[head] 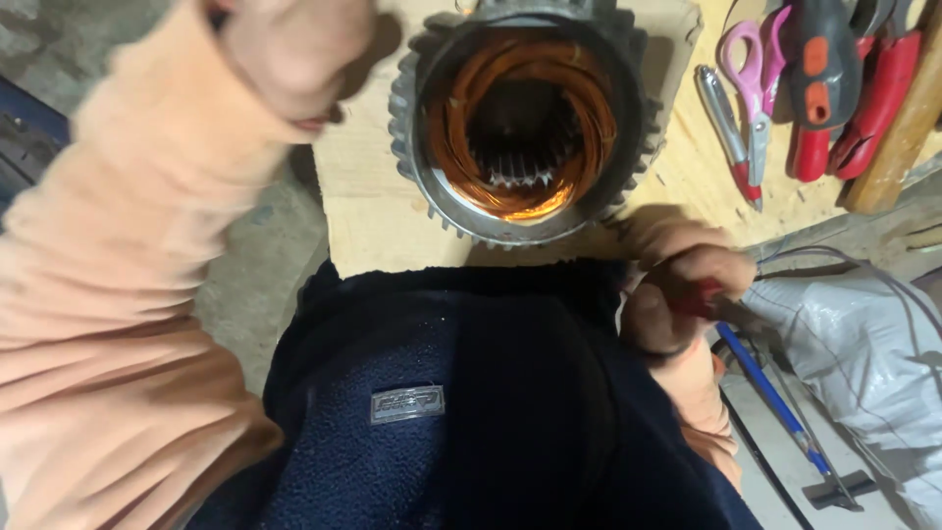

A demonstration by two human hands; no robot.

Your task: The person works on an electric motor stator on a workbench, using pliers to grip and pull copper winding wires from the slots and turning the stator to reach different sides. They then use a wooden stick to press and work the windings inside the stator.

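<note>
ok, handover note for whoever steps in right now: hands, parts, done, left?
Left hand: raised, blurred, beside the stator; cannot tell any grip.
Right hand: shut on a red-handled tool, below the stator.
Stator stands on a wooden board, copper windings in its bore.
Scissors and red pliers lie on the board, right.
Done: windings look seated.
Left: unclear from this view.
</note>
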